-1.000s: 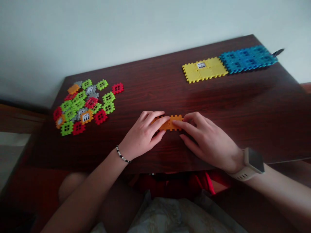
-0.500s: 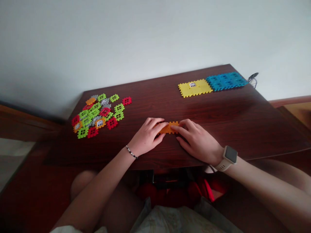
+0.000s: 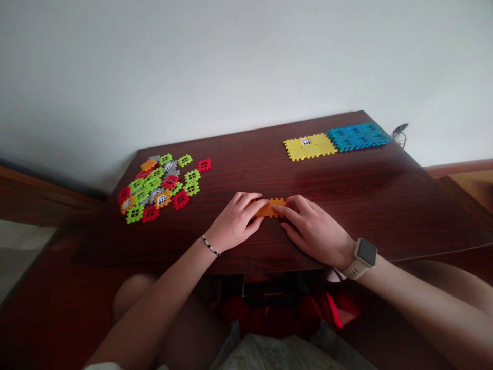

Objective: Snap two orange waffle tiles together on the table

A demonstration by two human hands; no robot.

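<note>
Two orange toothed tiles (image 3: 270,207) lie joined side by side on the dark wooden table (image 3: 346,190). My left hand (image 3: 235,221) presses on their left end with curled fingers. My right hand (image 3: 313,230), with a watch on its wrist, pinches the right end. Most of both tiles is hidden under my fingers.
A heap of loose green, red, grey and orange tiles (image 3: 160,186) sits at the table's left. A joined yellow panel (image 3: 309,146) and a blue panel (image 3: 358,136) lie at the far right by the wall. A cable end (image 3: 399,128) pokes up behind the blue panel.
My hands have stayed on the orange tiles, pressing them together. The camera has tilted up and back, so the table sits lower and smaller in view.
</note>
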